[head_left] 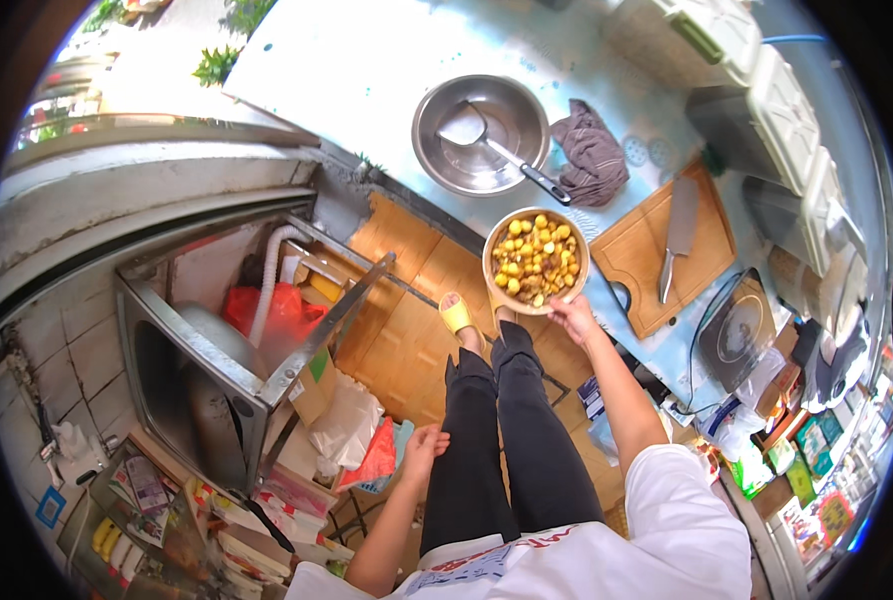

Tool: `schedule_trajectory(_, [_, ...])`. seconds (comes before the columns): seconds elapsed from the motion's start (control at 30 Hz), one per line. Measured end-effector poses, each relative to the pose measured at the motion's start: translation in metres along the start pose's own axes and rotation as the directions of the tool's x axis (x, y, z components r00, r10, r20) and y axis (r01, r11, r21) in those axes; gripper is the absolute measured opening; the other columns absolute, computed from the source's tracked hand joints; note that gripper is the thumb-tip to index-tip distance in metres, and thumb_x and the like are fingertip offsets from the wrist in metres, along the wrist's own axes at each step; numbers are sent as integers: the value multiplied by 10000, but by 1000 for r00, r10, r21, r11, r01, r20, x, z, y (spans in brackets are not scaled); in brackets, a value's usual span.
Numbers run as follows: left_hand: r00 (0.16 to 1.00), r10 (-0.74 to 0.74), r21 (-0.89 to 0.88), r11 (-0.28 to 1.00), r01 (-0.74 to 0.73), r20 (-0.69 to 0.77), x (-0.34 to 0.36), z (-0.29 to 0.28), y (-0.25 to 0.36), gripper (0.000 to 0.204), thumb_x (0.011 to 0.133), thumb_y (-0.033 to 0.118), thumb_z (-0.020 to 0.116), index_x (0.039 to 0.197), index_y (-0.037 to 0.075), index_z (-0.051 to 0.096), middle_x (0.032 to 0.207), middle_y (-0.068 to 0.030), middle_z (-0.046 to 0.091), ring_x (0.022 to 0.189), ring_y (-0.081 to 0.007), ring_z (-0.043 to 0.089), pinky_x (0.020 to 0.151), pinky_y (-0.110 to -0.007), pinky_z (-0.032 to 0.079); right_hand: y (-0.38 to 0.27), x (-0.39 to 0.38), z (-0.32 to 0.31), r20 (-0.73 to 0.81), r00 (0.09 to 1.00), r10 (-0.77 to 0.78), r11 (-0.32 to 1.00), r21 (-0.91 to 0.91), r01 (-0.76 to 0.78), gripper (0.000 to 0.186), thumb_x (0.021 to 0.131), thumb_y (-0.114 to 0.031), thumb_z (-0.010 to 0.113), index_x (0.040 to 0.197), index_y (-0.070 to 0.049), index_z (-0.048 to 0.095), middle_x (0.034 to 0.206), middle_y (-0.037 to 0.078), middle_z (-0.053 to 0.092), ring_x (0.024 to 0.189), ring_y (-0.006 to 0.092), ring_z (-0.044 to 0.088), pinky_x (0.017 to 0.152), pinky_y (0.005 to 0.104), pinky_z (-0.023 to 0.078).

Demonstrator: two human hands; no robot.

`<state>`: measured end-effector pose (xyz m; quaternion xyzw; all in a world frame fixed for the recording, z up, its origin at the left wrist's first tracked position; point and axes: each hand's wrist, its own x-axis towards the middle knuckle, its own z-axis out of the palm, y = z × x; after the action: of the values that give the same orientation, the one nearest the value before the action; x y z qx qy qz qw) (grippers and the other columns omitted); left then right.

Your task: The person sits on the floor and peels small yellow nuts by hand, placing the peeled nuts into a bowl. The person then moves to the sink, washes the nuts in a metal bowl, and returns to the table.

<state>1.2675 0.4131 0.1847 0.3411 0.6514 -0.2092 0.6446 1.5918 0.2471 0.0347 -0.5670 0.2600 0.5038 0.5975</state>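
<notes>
My right hand (573,322) grips the near-right rim of a round bowl (489,279), its thumb and fingers closed over the edge. The bowl is held level beside the counter edge and is full of cooked food (536,255): yellow round pieces like small potatoes, with browner bits between them. Down beside my left thigh hangs my left hand (424,450), its fingers loosely bent and apart, with nothing visible in them. On the counter beyond the bowl stands a wide steel basin (428,150). A spatula (501,150) lies in it, its black handle over the rim.
A crumpled brown cloth (591,155) touches the basin's right side. A cleaver (680,220) lies on a wooden cutting board (631,265). Nearer are an induction cooker (734,330) and its cord. A steel sink frame (266,395) stands left; lidded bins (756,110) line the back right.
</notes>
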Motion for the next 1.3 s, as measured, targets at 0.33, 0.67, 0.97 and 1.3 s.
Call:
schedule_trajectory(0.33, [996,37,-145,989,-25,79,-5,53,16,283,912,219,469,1098,10,513,915,-84,609,786,-120,572,717,-235,462,-10,87,-13,-66,997,-39,945,323,58,195,787,-30,595,972,0,540,906,94,607,769,199,605,633,293,530])
schedule_trajectory(0.67, [967,246,-432,867,-248,-61,-53,33,-18,241,902,186,490,1061,7,522,830,-64,606,693,-109,571,627,-221,470,-27,-46,48,176,936,306,597,-801,-45,242,877,-202,462,682,-81,539,549,58,566,373,98,454,340,214,349])
schedule_trajectory(0.97, [30,612,563,745,-359,-791,-159,-125,3,448,745,13,542,1173,41,412,1018,-174,507,961,-368,480,801,-450,405,-93,-60,144,529,843,-99,-13,-848,530,205,735,-145,604,862,14,584,604,82,593,569,178,593,572,294,483])
schedule_trajectory(1.3, [497,307,390,918,68,-811,-118,-306,-31,323,732,178,635,994,60,486,880,-132,595,829,-329,588,690,-458,474,-110,-174,463,705,702,100,29,-708,706,206,825,-160,576,895,33,562,684,45,556,583,103,526,490,230,431])
